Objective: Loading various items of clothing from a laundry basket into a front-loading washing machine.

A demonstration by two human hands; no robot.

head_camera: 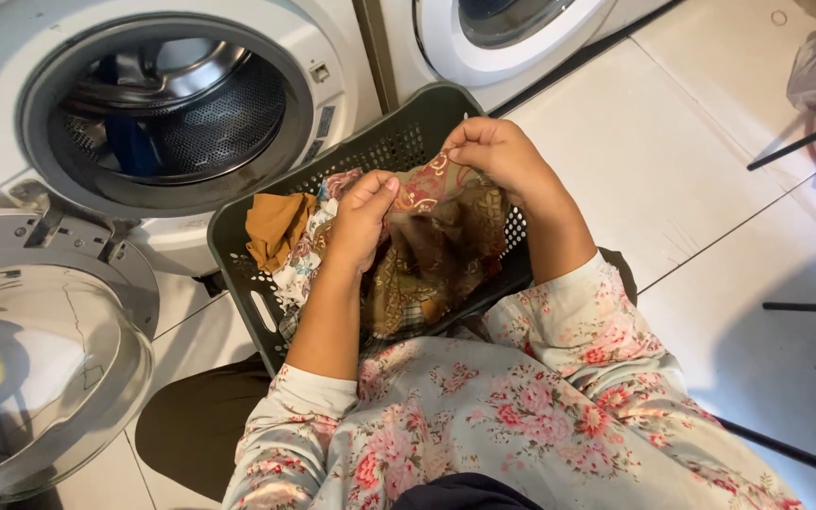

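Both hands hold a brown patterned cloth (436, 241) up over a dark laundry basket (384, 142). My left hand (363, 215) pinches its left upper edge. My right hand (495, 151) grips its top right corner, slightly higher. The cloth hangs down into the basket between my forearms. An orange garment (276, 227) and a floral garment (302, 264) lie in the basket to the left.
A front-loading washing machine (332, 38) stands open ahead, its drum (177, 109) holding some dark laundry. Its round door (44, 364) swings out at the left. A second machine (502, 33) stands to the right. White tiled floor (672, 151) lies right.
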